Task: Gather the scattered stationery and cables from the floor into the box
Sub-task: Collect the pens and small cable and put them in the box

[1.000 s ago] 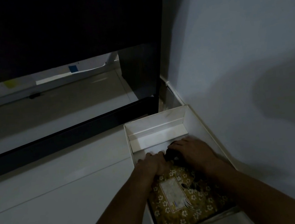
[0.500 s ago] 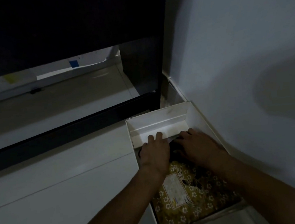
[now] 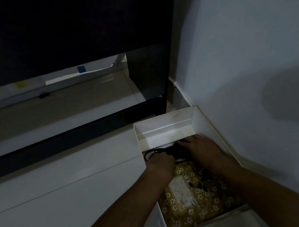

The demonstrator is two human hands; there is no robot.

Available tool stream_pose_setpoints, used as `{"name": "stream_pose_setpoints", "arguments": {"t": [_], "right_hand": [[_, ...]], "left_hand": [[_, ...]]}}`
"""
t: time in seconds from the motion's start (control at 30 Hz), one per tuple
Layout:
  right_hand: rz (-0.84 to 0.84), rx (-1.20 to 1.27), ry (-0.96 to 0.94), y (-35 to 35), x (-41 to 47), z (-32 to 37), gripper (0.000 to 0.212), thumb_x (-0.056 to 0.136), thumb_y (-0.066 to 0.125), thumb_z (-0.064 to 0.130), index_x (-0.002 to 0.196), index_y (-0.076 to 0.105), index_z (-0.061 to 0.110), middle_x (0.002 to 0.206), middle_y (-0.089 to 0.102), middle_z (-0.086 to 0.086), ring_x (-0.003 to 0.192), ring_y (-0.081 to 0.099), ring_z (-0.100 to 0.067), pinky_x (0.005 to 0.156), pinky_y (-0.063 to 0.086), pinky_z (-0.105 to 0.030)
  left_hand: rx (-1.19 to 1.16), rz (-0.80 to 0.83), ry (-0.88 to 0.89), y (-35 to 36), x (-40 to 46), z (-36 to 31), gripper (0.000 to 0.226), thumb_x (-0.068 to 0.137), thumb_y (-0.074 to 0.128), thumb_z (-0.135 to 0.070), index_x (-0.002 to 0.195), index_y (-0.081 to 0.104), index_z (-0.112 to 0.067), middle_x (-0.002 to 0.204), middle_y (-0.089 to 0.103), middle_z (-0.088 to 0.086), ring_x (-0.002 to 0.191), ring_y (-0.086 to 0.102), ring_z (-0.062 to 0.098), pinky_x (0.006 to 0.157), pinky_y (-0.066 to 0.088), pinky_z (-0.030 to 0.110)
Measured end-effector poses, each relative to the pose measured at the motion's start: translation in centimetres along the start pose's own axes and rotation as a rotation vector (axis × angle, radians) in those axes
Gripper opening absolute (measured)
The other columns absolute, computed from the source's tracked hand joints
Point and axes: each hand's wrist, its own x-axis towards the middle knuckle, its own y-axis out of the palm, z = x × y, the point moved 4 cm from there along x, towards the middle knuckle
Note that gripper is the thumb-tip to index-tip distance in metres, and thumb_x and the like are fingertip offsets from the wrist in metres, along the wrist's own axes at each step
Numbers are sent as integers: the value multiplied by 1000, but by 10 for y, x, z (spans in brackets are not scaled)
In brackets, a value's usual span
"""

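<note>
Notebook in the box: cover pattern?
Mustard-yellow notebook with small white flowers and a pale label; head view.

No legible text anywhere; light too dim. Pale rectangular label [image 3: 179, 189] on the gold floral notebook [image 3: 199, 201] lying in the white box [image 3: 208, 123], near right: faint print and a small coloured mark at its near edge, unreadable. Far left, under the dark furniture: a blue tag [image 3: 81, 69] and a yellow tag [image 3: 20, 84], both without readable marks.

left hand [image 3: 161, 162] + right hand [image 3: 202, 147] | on black cable [image 3: 165, 151] | in white box [image 3: 165, 124]
</note>
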Motion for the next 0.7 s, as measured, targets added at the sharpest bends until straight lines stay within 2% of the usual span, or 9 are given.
{"name": "stream_pose_setpoints", "arguments": {"t": [0.1, 0.23, 0.33, 0.43, 0.53, 0.6, 0.7], "right_hand": [[21, 24, -18, -8, -4, -1, 55, 95, 52, 30, 147, 36, 25, 147, 41, -1, 131, 41, -22, 104, 38, -32], [-70, 128, 16, -40, -14, 9, 43, 97, 46, 43, 135, 51, 25, 135, 48, 0, 117, 50, -20, 91, 48, -36], [-259, 246, 3, -78, -25, 34, 39, 97, 47, 44, 130, 55, 24, 131, 53, 3, 115, 54, -19, 89, 50, -39], [-505, 370, -71, -126, -43, 73, 30, 97, 48, 41, 119, 60, 23, 113, 61, 4, 96, 60, -15, 76, 51, -34], [-670, 427, -216, -172, -62, 121, 21, 97, 48, 36, 94, 60, 20, 85, 56, 8, 71, 54, -10, 59, 41, -27], [-728, 446, -320, -198, -74, 158, 22, 97, 47, 34, 79, 48, 22, 72, 46, 12, 60, 44, -6, 51, 32, -20], [-759, 382, -493, -226, -87, 218, 23, 95, 46, 33, 75, 37, 26, 63, 33, 15, 51, 36, -5, 47, 24, -16]], "left_hand": [[8, -41, 74, -4, -14, 0, 32, 98, 43, -9, 128, 53, -4, 131, 52, 17, 115, 54, 29, 94, 46, 36], [-33, -208, 212, -33, -49, 5, 37, 99, 42, -20, 134, 50, -13, 131, 51, 9, 112, 55, 26, 86, 49, 35], [-75, -304, 242, -57, -88, 25, 32, 98, 43, -30, 126, 56, -21, 125, 54, 0, 106, 57, 20, 81, 51, 36], [-107, -365, 209, -80, -131, 56, 29, 97, 45, -33, 123, 56, -29, 127, 53, -8, 108, 55, 14, 86, 49, 32], [-66, -380, 164, -95, -178, 88, 26, 96, 45, -37, 120, 56, -33, 125, 53, -12, 106, 55, 10, 87, 49, 32], [-26, -391, 135, -100, -214, 106, 25, 95, 44, -41, 117, 56, -36, 120, 54, -16, 99, 56, 7, 83, 52, 36], [-3, -456, 93, -98, -272, 127, 23, 94, 44, -42, 113, 57, -37, 114, 56, -18, 93, 57, 4, 76, 53, 35]]}}
